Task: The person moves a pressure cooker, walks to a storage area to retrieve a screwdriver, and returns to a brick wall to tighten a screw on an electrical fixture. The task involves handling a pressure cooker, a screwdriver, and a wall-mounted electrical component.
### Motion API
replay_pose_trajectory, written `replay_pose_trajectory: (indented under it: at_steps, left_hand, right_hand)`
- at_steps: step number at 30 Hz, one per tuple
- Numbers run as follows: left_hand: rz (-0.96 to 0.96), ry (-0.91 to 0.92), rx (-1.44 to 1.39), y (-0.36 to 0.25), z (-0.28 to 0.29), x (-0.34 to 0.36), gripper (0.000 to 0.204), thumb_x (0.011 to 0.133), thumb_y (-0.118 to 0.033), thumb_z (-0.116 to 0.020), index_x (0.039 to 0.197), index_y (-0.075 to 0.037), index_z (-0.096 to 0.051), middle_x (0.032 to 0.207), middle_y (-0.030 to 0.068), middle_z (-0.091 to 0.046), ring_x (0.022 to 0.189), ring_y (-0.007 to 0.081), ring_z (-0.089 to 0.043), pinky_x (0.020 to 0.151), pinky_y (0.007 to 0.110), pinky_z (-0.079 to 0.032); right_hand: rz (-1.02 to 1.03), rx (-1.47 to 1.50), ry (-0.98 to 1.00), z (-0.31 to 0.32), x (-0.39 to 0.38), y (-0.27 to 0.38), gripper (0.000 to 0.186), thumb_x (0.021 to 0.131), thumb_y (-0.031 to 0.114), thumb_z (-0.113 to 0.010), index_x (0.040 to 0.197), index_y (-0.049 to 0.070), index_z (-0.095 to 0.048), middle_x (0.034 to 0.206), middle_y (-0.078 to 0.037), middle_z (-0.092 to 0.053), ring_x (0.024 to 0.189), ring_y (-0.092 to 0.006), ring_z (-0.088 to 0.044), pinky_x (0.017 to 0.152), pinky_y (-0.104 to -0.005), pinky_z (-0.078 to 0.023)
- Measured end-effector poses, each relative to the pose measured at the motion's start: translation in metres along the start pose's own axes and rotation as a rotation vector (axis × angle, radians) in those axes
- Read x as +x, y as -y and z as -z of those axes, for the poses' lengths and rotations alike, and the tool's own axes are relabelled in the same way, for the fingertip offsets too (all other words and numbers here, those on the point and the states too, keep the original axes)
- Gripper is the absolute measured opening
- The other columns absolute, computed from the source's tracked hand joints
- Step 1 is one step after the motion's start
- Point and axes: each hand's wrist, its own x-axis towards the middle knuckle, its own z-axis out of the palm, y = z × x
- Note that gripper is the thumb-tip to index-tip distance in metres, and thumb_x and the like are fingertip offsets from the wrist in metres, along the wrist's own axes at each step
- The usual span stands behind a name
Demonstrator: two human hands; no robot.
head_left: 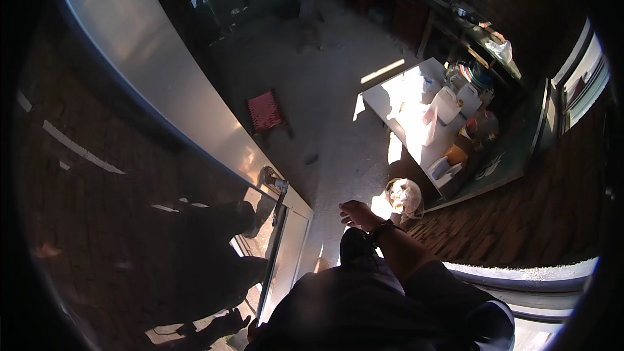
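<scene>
My right hand (356,213) hangs in front of my body above the floor, a dark band round its wrist. Its fingers are loosely curled and a little apart, with nothing visible in them. Low in the picture, only a small part of my left hand (255,330) shows beside the edge of a pale door (296,240). Its fingers are mostly hidden, and I cannot tell whether it touches the door. A metal handle (278,187) is on the door, higher up than my left hand. A dark shoe (357,247) shows just below my right hand.
A red woven stool (264,112) stands on the grey floor (325,149). To the right, a sunlit white table (393,94) bears several white jugs (447,105). Beside its near end sits a round container with pale contents (404,196). A brick wall (494,240) is at right.
</scene>
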Motion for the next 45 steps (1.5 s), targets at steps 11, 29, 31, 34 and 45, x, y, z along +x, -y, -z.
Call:
replay_pose_trajectory:
  at_steps: [11,29,31,34,45]
  left_hand:
    - [-0.240,-0.381,1.121,-0.129,-0.250,0.104,0.045,0.091,-0.043,-0.054,0.124,-0.014,-0.053,0.112,0.0126,-0.064,0.099,0.0313,-0.063,0.084,0.041,-0.052]
    - [-0.389,-0.208,1.742,-0.338,-0.543,0.322,0.036,0.090,-0.027,-0.055,0.119,-0.005,-0.059,0.097,0.0085,-0.066,0.081,0.0237,-0.064,0.070,0.037,-0.050]
    - [-0.418,-0.204,1.770,-0.397,-0.614,0.329,0.034,0.091,-0.022,-0.054,0.118,-0.003,-0.057,0.096,0.0101,-0.065,0.080,0.0224,-0.064,0.068,0.034,-0.050]
    - [-0.258,-0.068,1.584,-0.490,-0.744,0.333,0.030,0.092,-0.015,-0.052,0.117,0.001,-0.053,0.094,0.0127,-0.064,0.078,0.0204,-0.063,0.064,0.029,-0.049]
    - [-0.356,-0.157,1.151,-0.705,-1.039,0.465,0.038,0.095,-0.020,-0.052,0.123,0.004,-0.048,0.106,0.0174,-0.062,0.092,0.0247,-0.064,0.076,0.034,-0.052]
  right_hand:
    - [-0.031,0.072,-0.088,0.155,0.121,0.109,0.042,0.093,0.038,-0.055,0.115,0.003,-0.055,0.100,-0.010,-0.062,0.084,-0.0216,-0.064,0.072,-0.0350,-0.052]
    - [-0.131,0.396,-0.448,0.374,0.301,0.283,0.048,0.093,0.038,-0.055,0.120,0.000,-0.047,0.116,-0.019,-0.057,0.097,-0.0300,-0.061,0.082,-0.0401,-0.050]
    - [-0.164,0.418,-0.546,0.382,0.325,0.324,0.046,0.094,0.038,-0.055,0.118,0.000,-0.048,0.115,-0.018,-0.057,0.093,-0.0293,-0.062,0.081,-0.0385,-0.050]
    - [-0.138,0.445,-0.620,0.402,0.348,0.366,0.044,0.094,0.037,-0.053,0.119,0.001,-0.048,0.113,-0.017,-0.058,0.094,-0.0282,-0.062,0.082,-0.0392,-0.050]
    - [-0.232,0.560,-0.675,0.466,0.488,0.515,0.035,0.092,0.042,-0.054,0.107,0.010,-0.054,0.090,-0.006,-0.062,0.078,-0.0198,-0.062,0.072,-0.0339,-0.050]
